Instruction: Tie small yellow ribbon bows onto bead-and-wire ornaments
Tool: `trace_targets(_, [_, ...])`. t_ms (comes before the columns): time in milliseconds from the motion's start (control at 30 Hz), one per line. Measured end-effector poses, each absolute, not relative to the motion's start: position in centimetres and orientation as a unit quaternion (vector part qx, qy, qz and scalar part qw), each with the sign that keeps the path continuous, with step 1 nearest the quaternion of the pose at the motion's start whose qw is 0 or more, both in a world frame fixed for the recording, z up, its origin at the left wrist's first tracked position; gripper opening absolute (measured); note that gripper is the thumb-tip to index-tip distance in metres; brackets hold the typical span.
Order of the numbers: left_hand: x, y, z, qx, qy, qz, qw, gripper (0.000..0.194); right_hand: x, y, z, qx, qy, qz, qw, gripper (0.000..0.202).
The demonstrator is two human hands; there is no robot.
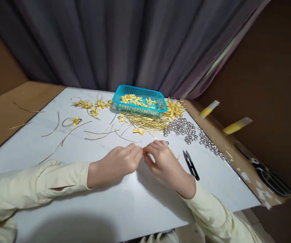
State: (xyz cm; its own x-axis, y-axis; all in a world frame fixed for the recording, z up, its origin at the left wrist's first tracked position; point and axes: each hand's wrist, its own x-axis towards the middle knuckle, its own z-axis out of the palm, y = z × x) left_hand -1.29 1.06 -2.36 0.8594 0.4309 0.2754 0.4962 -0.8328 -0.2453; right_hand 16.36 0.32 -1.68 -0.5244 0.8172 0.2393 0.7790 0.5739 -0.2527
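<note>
My left hand and my right hand meet fingertip to fingertip over the white board. Both are closed in a pinch, and whatever lies between the fingers is too small and hidden to name. Short gold ends show beside the right hand; I cannot tell whether it holds them. Just beyond the fingers lies a yellow ribbon flower. Black thread snips rest to the right of my right hand. A bundle of gold twist ties is spread behind the hands.
A turquoise basket holds yellow flowers, with a pile of yellow ribbon pieces beside it. Silver beads are heaped at right. Flowers with rings and loose wires lie left. Two yellow glue bottles and black scissors are far right.
</note>
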Motion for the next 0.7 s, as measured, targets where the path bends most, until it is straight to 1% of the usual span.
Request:
trace_targets(100, [-1.2,1.0,-2.3,-0.954,-0.242,-0.091,0.152,0.024,16.2,0.3,-1.7,-0.466,-0.865,0.074,0.172,0.017])
trace_targets(200, [-1.3,1.3,-2.5,-0.955,-0.243,-0.11,0.126,0.022,16.3,0.3,-1.7,-0.475,-0.856,0.098,0.178,0.017])
trace_targets(267, [-1.5,1.8,-2.6,-0.953,-0.245,-0.152,0.091,0.022,16.5,0.4,-1.6,-0.485,-0.845,0.113,0.196,0.015])
trace_targets(367, [-1.5,2.4,-2.5,-0.938,-0.251,-0.239,0.008,0.025,17.1,0.7,-1.5,-0.499,-0.821,0.14,0.239,0.017])
trace_targets(500, [-1.3,2.7,-2.2,-0.894,-0.263,-0.347,-0.103,0.022,17.6,1.2,-0.9,-0.501,-0.781,0.248,0.277,0.014])
trace_targets(600, [-1.1,2.6,-1.9,-0.861,-0.287,-0.389,-0.155,0.021,17.5,1.2,-0.4,-0.496,-0.752,0.326,0.286,0.012])
trace_targets(700, [-1.0,2.6,-1.8,-0.845,-0.307,-0.403,-0.172,0.021,17.3,1.0,-0.2,-0.493,-0.74,0.327,0.32,0.013])
